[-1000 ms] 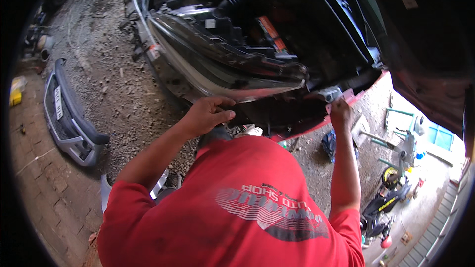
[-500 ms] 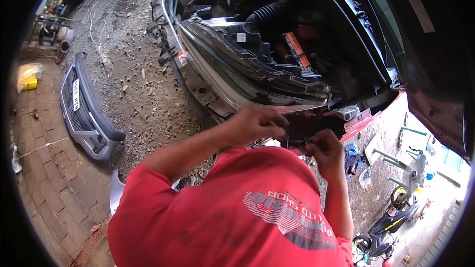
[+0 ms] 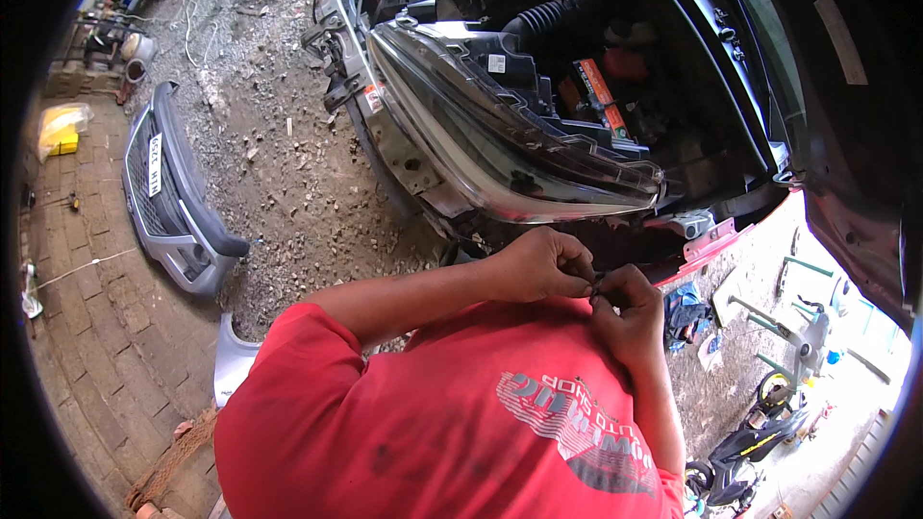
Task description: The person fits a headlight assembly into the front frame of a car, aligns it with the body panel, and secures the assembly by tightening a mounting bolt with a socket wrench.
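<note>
My left hand [image 3: 540,266] and my right hand [image 3: 630,309] meet in front of my red shirt, fingertips almost touching. Both are closed in a pinch around a small dark piece [image 3: 597,283], too small to name and mostly covered by the fingers. Just beyond them is the front corner of a car with its bumper off. The long clear headlight [image 3: 461,120] sits there, and the edge of a red fender [image 3: 710,248] lies to the right of my hands.
A silver-and-black bumper [image 3: 183,255] lies on the ground at left, by a brick-paved strip [image 3: 91,312]. The engine bay holds a ribbed black hose [image 3: 548,19]. A raised dark hood [image 3: 846,135] hangs at right. A motorbike [image 3: 745,452] and a metal stand [image 3: 806,346] are lower right.
My left hand has moved right and down until its fingertips meet those of my right hand. Before, the hands were apart. The whole view has shifted slightly.
</note>
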Demonstrator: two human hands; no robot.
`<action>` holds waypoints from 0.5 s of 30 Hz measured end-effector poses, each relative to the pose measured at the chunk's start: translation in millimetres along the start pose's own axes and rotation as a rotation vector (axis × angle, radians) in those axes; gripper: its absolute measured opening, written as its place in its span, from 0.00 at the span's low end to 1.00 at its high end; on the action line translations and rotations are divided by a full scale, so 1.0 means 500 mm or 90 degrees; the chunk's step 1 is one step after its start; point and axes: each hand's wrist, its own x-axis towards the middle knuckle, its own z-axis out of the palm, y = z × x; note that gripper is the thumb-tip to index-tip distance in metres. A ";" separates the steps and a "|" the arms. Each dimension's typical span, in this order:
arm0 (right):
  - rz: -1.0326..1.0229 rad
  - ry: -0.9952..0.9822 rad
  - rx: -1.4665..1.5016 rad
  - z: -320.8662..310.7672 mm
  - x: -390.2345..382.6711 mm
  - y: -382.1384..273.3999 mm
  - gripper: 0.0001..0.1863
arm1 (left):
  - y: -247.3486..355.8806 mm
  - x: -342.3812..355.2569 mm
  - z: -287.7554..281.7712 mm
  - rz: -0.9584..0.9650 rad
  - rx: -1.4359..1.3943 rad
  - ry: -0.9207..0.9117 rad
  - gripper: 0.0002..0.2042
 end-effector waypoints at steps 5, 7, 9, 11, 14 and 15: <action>0.087 -0.019 0.085 -0.002 -0.002 0.003 0.06 | -0.010 -0.011 0.006 0.166 0.098 0.039 0.08; 0.082 -0.039 0.130 -0.003 -0.001 0.012 0.06 | -0.013 -0.011 0.009 0.217 0.113 0.043 0.08; 0.087 -0.053 0.167 0.000 -0.001 0.015 0.06 | -0.013 -0.013 0.008 0.247 0.129 0.037 0.08; 0.106 -0.060 0.197 0.004 0.000 0.014 0.06 | -0.003 -0.016 0.003 0.256 0.148 0.020 0.07; 0.106 -0.074 0.230 0.007 0.002 0.017 0.07 | 0.003 -0.019 0.001 0.241 0.159 0.014 0.06; 0.113 -0.074 0.238 0.009 0.001 0.015 0.07 | 0.005 -0.020 -0.002 0.230 0.173 0.012 0.07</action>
